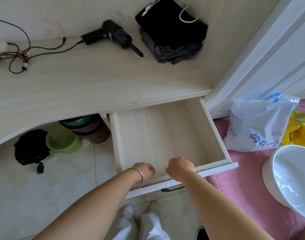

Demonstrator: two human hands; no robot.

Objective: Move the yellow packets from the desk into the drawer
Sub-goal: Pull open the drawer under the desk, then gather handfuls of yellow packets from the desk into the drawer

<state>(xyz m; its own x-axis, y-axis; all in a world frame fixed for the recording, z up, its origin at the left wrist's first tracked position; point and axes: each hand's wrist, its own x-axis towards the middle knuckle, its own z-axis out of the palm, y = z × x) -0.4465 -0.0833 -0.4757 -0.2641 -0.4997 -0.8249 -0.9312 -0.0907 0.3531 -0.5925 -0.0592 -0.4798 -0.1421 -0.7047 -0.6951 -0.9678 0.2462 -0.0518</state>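
The drawer (pixel 167 135) stands pulled well out from under the pale wood surface (pixel 96 80), and the part of its light interior that shows holds nothing. Both hands reach over the drawer's near front edge: the left hand (pixel 144 170), with a silver bangle (pixel 139 177) on its wrist, and the right hand (pixel 180 166) sit close side by side, fingers curled down inside against the front panel. The fingertips are hidden behind the knuckles, so I cannot tell whether either hand grips anything; no yellow packets show in the hands, in the drawer, or on the surface. On the surface, toward the back, lies a black handheld blower (pixel 112 36) with a cable (pixel 44 49) trailing left to a tangle of cords. Just right of it sits a stack of folded dark clothes (pixel 172 32) with a white cord (pixel 182 13) draped on top. Under the surface, left of the drawer, a green basket (pixel 63 139) lies tilted beside a black bundle (pixel 30 148), with stacked round bins (pixel 89 127) behind. To the right of the drawer, on a pink mat (pixel 243 179), stand a white plastic bag (pixel 257 123), a yellow bag (pixel 300 129) touching it, and a white basin (pixel 290 175) nearer the camera. White trouser legs and shoes (pixel 139 210) show on the tiled floor below the arms.
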